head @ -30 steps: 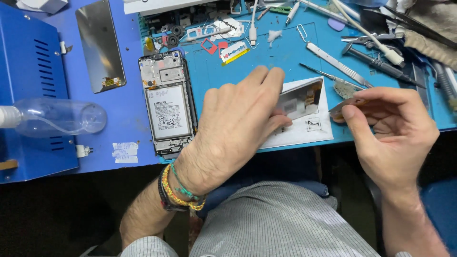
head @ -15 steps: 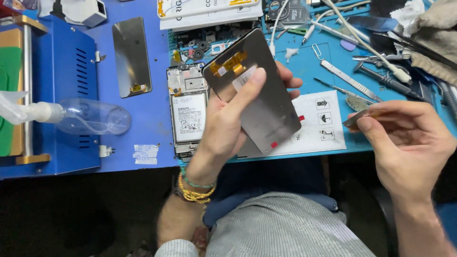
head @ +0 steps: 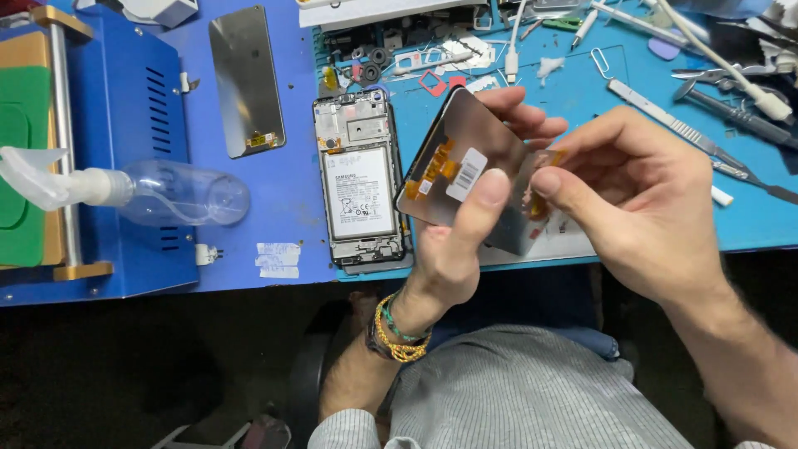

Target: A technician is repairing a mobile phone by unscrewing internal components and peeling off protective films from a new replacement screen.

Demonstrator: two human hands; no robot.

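Blue workbench (head: 274, 208) below me: my left hand (head: 453, 241) grips a phone screen panel (head: 474, 170) above its front edge, back up; my right hand (head: 640, 199) pinches its orange flex.

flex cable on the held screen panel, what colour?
Orange flex cable, on the grey screen panel; head view.

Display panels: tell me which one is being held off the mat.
The panel with the orange flex cable, gripped by both the left hand and right hand. The other panel lies flat, untouched.
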